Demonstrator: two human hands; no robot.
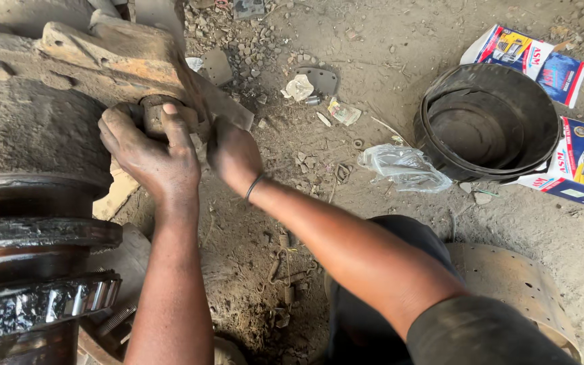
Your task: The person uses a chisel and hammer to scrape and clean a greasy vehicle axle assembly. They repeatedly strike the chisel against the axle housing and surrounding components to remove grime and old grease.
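From the head camera, a person is working low down on a dirt floor (386, 61) beside a big, muddy metal axle part (28, 135).

The left hand (150, 152) is wrapping its fingers around a small, round, rusty metal piece (153, 111) that is sticking out under a rusty flat bracket (113, 57). So the left grip is closing on that round piece, with the thumb lying over its front.

The right hand (233, 154) is sitting just beside the left one, pressing up against the same bracket. A thin dark band (254, 187) is going around its wrist. Its fingers are hiding behind the hand, so I cannot tell if that grip is open or closed.

Below the left arm, a shiny toothed ring (42, 304) is sitting on the dark hub.

Well away on the right, a black round metal drum (488, 122) is lying on the floor. Coloured cardboard boxes (579, 165) are lying next to it. A crumpled clear plastic bag (403, 167) is lying near the drum. A curved rusty metal shoe with small holes (522, 284) is resting by the person's knee.
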